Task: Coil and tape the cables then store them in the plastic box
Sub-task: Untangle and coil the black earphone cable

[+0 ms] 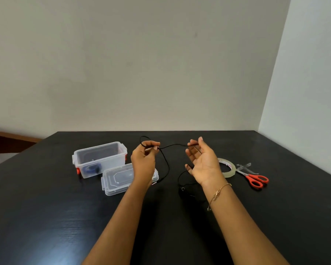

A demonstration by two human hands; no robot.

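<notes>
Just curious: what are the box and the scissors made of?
Box: looks like clear, glossy plastic, since its contents show through the walls. Scissors: orange handles, probably plastic; shiny grey blades, likely metal.

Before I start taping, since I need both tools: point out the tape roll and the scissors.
tape roll [230, 167], head view, on its right-hand ring wall.
scissors [258, 181], head view, on the red handles.

A plain room indoors, likely a home corner.
A black table [46, 217] sits pushed into the corner where two bare, pale walls [141, 64] meet behind it.
</notes>
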